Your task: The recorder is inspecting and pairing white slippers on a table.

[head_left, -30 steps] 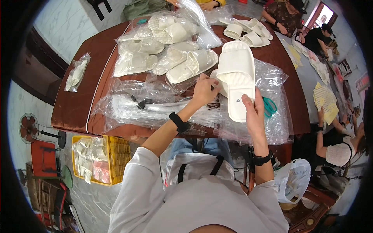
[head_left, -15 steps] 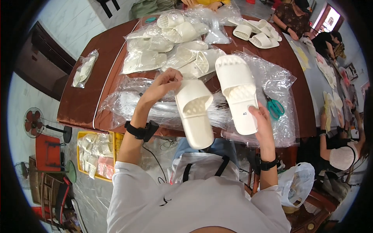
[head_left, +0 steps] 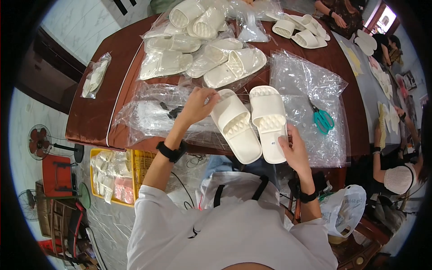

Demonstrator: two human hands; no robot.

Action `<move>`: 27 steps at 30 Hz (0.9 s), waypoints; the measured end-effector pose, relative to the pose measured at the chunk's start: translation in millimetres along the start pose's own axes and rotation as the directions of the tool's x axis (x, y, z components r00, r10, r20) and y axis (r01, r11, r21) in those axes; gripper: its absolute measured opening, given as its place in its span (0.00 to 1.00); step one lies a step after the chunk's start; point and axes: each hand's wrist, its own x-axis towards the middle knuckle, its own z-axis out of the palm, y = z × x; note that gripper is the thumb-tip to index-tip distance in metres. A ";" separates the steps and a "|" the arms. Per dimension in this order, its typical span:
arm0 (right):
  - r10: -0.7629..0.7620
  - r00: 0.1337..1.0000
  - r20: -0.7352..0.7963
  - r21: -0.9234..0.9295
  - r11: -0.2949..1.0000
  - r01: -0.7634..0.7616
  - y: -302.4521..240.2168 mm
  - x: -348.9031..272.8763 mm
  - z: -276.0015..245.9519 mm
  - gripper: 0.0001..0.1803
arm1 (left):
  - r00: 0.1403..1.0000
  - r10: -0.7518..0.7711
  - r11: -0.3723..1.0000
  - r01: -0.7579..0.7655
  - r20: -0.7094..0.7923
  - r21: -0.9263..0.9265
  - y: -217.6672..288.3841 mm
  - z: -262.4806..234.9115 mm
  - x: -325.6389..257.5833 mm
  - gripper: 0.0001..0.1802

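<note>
Two cream slippers are held side by side over the near edge of the brown table. My left hand [head_left: 198, 105] pinches the far end of the left slipper [head_left: 246, 143], which tilts slightly. With thumb and fingers, my right hand [head_left: 296, 150] grips the outer side of the right slipper [head_left: 271, 153] near its heel end. The two slippers nearly touch toward their near ends. Beneath and beside my left hand lies a clear plastic wrapping with thin white strips [head_left: 155, 119]. A stack of clear plastic bags [head_left: 299, 74] lies beyond my right hand, with teal-handled scissors [head_left: 323, 120] on it.
Bagged cream slippers [head_left: 166, 65] are heaped at the far middle, and more slippers [head_left: 308, 39] lie far right. One bagged pair [head_left: 95, 77] sits on the left of the brown table [head_left: 121, 58]. A yellow crate [head_left: 133, 180] stands below left. Other people work at a table on the right.
Both slippers have come together side by side; the left one moved right and the right one moved slightly away from its earlier raised position. My left hand shifted right and still pinches its slipper.
</note>
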 end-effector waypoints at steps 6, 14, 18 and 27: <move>-0.054 0.997 -0.055 -0.240 0.970 0.040 7.4 -4.3 3.0 0.25 | 0.993 -0.097 0.966 0.078 0.066 0.246 14.9 36.4 42.8 0.14; -0.077 0.996 -0.052 -0.278 0.959 0.060 0.9 -3.7 2.7 0.26 | 0.930 -0.250 0.937 0.163 0.269 0.307 21.8 55.3 71.1 0.16; -0.098 0.993 -0.070 -0.273 0.959 0.075 2.0 -3.1 2.6 0.26 | 0.937 -0.260 0.962 0.271 0.232 -0.018 25.1 46.9 69.3 0.13; -0.383 0.914 -0.133 -0.462 0.840 0.285 -61.5 30.9 5.6 0.18 | 0.996 0.027 1.000 -0.026 0.086 -0.009 57.2 22.4 54.3 0.10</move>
